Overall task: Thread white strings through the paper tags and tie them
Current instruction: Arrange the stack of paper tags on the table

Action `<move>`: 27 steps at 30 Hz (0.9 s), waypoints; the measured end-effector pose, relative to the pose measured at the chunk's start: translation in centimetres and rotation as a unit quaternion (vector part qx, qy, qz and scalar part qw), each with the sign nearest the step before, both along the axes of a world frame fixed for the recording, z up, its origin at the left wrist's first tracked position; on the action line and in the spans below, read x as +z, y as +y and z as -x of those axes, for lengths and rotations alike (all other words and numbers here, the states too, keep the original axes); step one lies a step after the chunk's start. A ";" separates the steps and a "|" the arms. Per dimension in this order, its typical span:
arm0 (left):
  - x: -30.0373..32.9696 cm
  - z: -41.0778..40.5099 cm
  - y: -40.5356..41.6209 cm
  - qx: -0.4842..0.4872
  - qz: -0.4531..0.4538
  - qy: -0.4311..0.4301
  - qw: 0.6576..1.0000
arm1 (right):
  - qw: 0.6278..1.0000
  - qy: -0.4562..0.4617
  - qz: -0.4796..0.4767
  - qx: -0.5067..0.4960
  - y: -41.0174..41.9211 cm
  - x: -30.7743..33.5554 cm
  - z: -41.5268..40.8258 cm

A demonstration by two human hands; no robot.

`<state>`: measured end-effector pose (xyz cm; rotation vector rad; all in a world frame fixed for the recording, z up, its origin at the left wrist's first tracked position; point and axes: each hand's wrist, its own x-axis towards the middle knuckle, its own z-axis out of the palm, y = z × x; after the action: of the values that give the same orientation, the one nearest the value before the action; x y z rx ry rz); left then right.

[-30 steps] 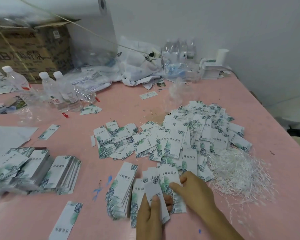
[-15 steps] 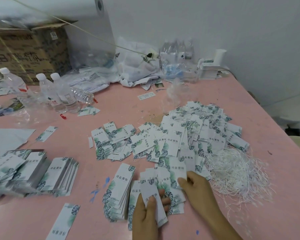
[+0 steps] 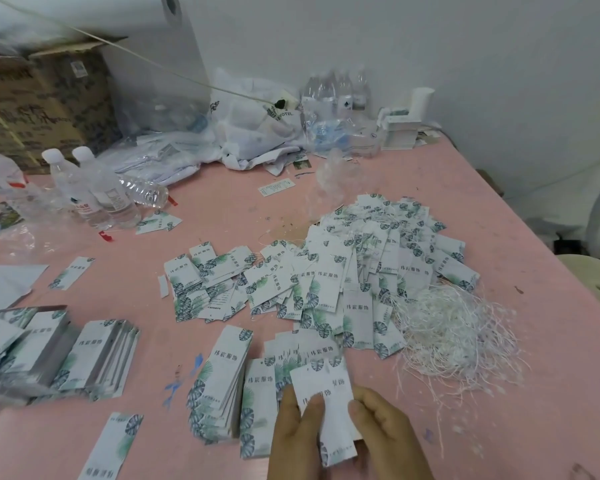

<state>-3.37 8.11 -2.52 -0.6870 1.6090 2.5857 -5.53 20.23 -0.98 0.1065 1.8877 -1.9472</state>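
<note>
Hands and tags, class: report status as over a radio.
Left hand and right hand both grip paper tags. No string threaded yet. White strings piled to the right, nothing in the way.

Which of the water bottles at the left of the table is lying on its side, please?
The clear capless-looking bottle just right of the two white-capped bottles; those stand upright, while it lies flat on the pink table.

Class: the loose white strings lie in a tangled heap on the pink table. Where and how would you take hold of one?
Pinch a stray end at the near edge of the white strings, coming from the right with the right hand. Single strands trail free there; the heap's middle is knotted, probably dragging out many.
</note>
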 end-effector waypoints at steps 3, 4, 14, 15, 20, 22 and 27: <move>0.2 -0.1 0.1 -0.001 -0.040 0.004 0.999 | 0.999 -0.029 0.006 0.025 -0.1 -0.4 -0.4; 0.3 0.1 0.1 -0.008 -0.064 0.003 0.998 | 0.999 -0.031 0.004 0.034 0.1 -0.5 -0.4; -0.2 1.8 0.3 0.020 -0.278 -0.012 0.960 | 0.936 0.141 -0.314 -0.079 5.5 -0.7 2.4; -0.2 1.9 0.2 0.014 -0.283 -0.010 0.959 | 0.916 0.154 -0.361 -0.079 6.3 -0.6 3.0; -1.3 2.3 -0.2 -0.003 -0.279 -0.007 0.960 | 0.837 0.166 -0.521 -0.011 6.8 -0.7 4.9; -1.5 2.4 -0.3 0.004 -0.283 -0.009 0.959 | 0.812 0.176 -0.556 0.005 6.3 -0.9 5.5; -1.1 2.3 -0.2 -0.012 -0.301 0.028 0.953 | 0.795 0.177 -0.579 0.039 6.2 -1.0 6.5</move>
<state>-5.64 7.87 -3.60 -0.5332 0.7365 2.8585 -12.00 26.40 -2.00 0.0082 2.9953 -0.4922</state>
